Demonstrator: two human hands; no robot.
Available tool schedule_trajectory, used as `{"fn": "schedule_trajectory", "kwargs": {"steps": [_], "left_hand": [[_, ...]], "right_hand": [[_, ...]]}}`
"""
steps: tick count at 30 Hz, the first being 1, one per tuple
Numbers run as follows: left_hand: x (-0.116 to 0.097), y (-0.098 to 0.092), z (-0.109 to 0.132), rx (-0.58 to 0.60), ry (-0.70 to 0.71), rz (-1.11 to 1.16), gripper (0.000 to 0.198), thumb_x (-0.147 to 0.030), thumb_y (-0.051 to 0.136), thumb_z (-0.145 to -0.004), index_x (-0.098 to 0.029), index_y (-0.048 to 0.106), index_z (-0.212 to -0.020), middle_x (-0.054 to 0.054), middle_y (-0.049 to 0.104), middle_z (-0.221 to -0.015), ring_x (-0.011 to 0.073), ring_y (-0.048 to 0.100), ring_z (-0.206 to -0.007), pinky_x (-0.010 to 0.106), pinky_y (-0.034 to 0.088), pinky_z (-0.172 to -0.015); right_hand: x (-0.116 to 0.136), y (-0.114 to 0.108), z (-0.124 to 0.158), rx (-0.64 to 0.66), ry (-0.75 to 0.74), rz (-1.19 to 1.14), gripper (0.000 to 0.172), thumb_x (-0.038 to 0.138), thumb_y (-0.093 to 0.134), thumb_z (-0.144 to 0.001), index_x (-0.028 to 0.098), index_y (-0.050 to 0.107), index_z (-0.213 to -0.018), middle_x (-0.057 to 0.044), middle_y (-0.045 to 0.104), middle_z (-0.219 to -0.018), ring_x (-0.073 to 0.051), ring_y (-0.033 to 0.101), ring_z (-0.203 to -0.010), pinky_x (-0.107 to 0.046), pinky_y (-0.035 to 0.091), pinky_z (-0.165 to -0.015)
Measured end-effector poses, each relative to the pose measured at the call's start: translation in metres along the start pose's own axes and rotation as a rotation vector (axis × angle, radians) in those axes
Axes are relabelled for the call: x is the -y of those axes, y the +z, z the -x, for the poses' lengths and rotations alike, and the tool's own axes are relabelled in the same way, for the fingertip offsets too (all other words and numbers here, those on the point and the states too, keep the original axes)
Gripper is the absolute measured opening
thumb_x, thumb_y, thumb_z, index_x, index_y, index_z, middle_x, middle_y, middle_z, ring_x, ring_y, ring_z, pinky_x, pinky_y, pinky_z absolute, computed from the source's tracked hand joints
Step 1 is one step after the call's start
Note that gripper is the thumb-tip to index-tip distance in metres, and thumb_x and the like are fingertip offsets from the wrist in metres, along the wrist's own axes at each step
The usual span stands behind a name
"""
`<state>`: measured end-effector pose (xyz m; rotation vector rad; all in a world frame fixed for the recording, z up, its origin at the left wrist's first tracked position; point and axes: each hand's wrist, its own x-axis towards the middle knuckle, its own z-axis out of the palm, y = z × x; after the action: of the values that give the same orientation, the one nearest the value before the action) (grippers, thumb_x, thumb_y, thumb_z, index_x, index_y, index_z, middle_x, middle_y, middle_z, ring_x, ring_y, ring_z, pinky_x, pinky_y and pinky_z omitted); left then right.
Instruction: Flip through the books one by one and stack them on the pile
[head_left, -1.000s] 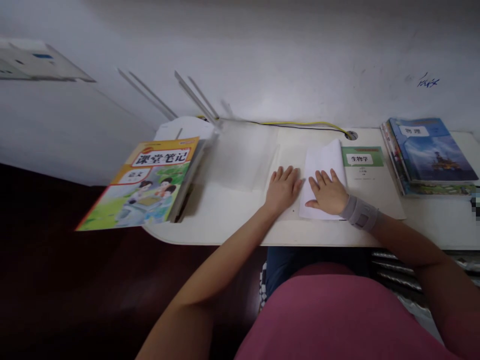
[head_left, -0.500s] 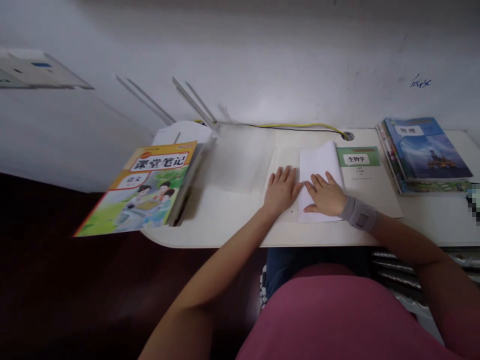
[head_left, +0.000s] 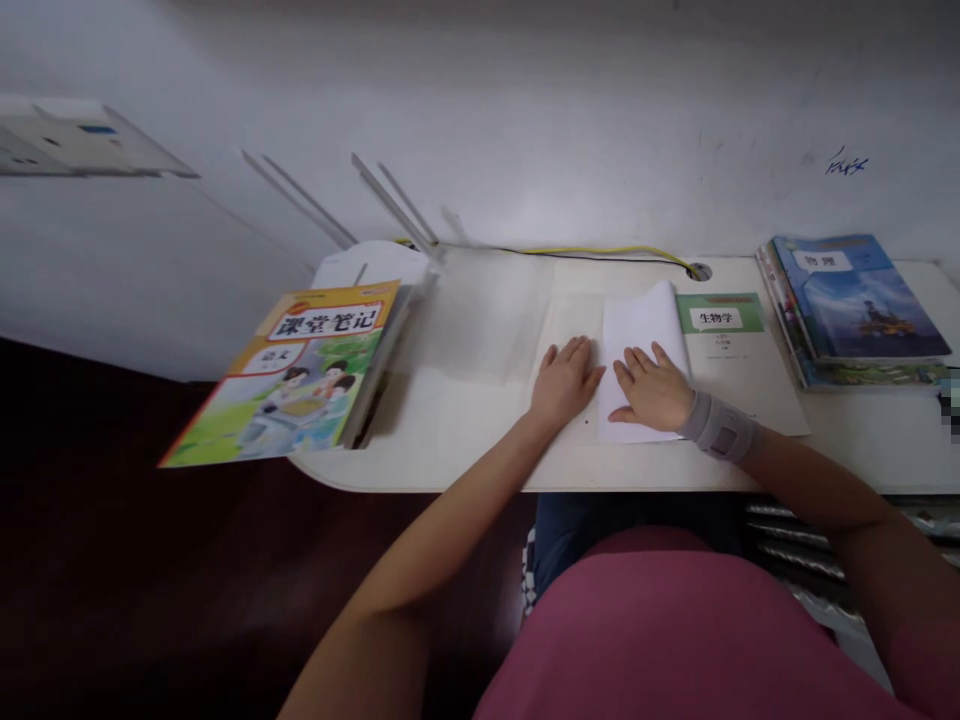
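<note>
Left of frame: illustrated workbook (head_left: 292, 370), overhanging desk (head_left: 450, 440) edge. Centre: clear plastic cover (head_left: 480, 320); left hand (head_left: 564, 383), flat, fingers spread, palm down just beside white paper flap (head_left: 637, 330). Right hand (head_left: 654, 392), flat, fingers spread, pressing flap, which lies on the biology textbook (head_left: 731, 350). Far right: stacked textbooks (head_left: 855, 310).

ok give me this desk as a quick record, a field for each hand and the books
left hand: open, flat on the cream sheet
right hand: open, flat on the white page; grey wrist brace
white page: covers the left part of the biology textbook
desk left: colourful workbook, overhanging the edge
desk right: stack topped by a blue physics textbook
back: yellow cable
</note>
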<state>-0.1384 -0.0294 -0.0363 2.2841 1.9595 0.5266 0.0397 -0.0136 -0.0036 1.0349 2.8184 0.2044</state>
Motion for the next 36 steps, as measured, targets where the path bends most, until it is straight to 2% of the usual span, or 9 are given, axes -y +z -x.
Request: {"fn": "schedule_trajectory", "kwargs": {"steps": [4, 9, 12, 16, 18, 21, 23, 28, 36], "left_hand": [[0.004, 0.002, -0.004, -0.053, 0.026, 0.049, 0.025, -0.027, 0.05, -0.092, -0.013, 0.061, -0.109, 0.015, 0.06, -0.13, 0.0247, 0.053, -0.125, 0.043, 0.038, -0.107], [0.001, -0.003, -0.005, -0.057, 0.016, 0.049, 0.014, -0.02, 0.05, -0.091, -0.017, 0.063, -0.095, 0.012, 0.066, -0.118, 0.0228, 0.061, -0.112, 0.039, 0.044, -0.1], [-0.006, -0.014, -0.007, 0.005, -0.019, -0.025, 0.014, -0.022, 0.049, -0.091, -0.018, 0.062, -0.094, 0.011, 0.068, -0.11, 0.0233, 0.063, -0.104, 0.038, 0.044, -0.096], [-0.015, -0.026, -0.025, 0.142, -0.075, -0.195, 0.019, -0.023, 0.046, -0.092, -0.017, 0.063, -0.099, 0.012, 0.067, -0.103, 0.0272, 0.062, -0.103, 0.042, 0.043, -0.094], [-0.018, -0.026, -0.039, 0.16, -0.11, -0.213, 0.023, -0.029, 0.046, -0.093, -0.015, 0.061, -0.104, 0.015, 0.064, -0.107, 0.0309, 0.06, -0.105, 0.043, 0.046, -0.088], [-0.019, -0.02, -0.057, 0.172, -0.205, -0.204, 0.039, -0.044, 0.049, -0.092, -0.012, 0.058, -0.112, 0.02, 0.058, -0.116, 0.0344, 0.059, -0.107, 0.043, 0.049, -0.083], [-0.017, -0.016, -0.065, 0.172, -0.247, -0.183, 0.044, -0.047, 0.05, -0.09, -0.012, 0.056, -0.115, 0.021, 0.054, -0.121, 0.0342, 0.06, -0.107, 0.042, 0.05, -0.082], [-0.012, -0.004, -0.067, 0.102, -0.267, -0.164, 0.039, -0.043, 0.048, -0.093, -0.014, 0.056, -0.117, 0.019, 0.051, -0.125, 0.0307, 0.062, -0.102, 0.039, 0.051, -0.079], [-0.008, 0.005, -0.065, 0.034, -0.269, -0.131, 0.031, -0.031, 0.039, -0.096, -0.019, 0.065, -0.108, 0.013, 0.056, -0.123, 0.0234, 0.066, -0.089, 0.035, 0.05, -0.071]], "right_hand": [[-0.001, 0.001, 0.0, 0.0, -0.006, 0.006, 0.084, 0.066, 0.044, -0.087, 0.001, 0.043, -0.14, -0.029, 0.043, -0.142, -0.037, 0.04, -0.134, -0.056, 0.024, -0.111], [0.001, -0.001, 0.003, 0.014, -0.011, 0.002, 0.082, 0.065, 0.045, -0.088, 0.001, 0.041, -0.14, -0.029, 0.041, -0.144, -0.036, 0.039, -0.135, -0.056, 0.023, -0.111], [-0.004, -0.009, -0.001, 0.041, -0.032, -0.015, 0.076, 0.062, 0.046, -0.089, 0.003, 0.044, -0.138, -0.027, 0.044, -0.143, -0.034, 0.044, -0.131, -0.052, 0.03, -0.108], [-0.025, -0.022, -0.021, 0.103, -0.086, -0.06, 0.051, 0.05, 0.044, -0.094, 0.01, 0.056, -0.124, -0.019, 0.064, -0.121, -0.03, 0.061, -0.109, -0.042, 0.044, -0.091], [-0.038, -0.023, -0.036, 0.113, -0.09, -0.056, 0.045, 0.046, 0.046, -0.094, 0.012, 0.058, -0.122, -0.019, 0.061, -0.124, -0.03, 0.059, -0.112, -0.041, 0.044, -0.09], [-0.055, -0.016, -0.054, 0.083, -0.086, -0.066, 0.051, 0.047, 0.051, -0.091, 0.011, 0.054, -0.126, -0.022, 0.045, -0.142, -0.034, 0.048, -0.126, -0.044, 0.04, -0.098], [-0.062, -0.009, -0.062, 0.063, -0.093, -0.094, 0.055, 0.049, 0.052, -0.09, 0.009, 0.051, -0.127, -0.024, 0.043, -0.143, -0.034, 0.045, -0.129, -0.045, 0.039, -0.1], [-0.062, 0.003, -0.065, 0.074, -0.084, -0.091, 0.068, 0.053, 0.044, -0.092, 0.002, 0.041, -0.137, -0.026, 0.039, -0.147, -0.034, 0.039, -0.135, -0.048, 0.036, -0.105], [-0.056, 0.001, -0.063, 0.113, -0.068, -0.064, 0.074, 0.055, 0.039, -0.093, -0.002, 0.037, -0.14, -0.027, 0.036, -0.148, -0.035, 0.037, -0.136, -0.049, 0.035, -0.106]]}}
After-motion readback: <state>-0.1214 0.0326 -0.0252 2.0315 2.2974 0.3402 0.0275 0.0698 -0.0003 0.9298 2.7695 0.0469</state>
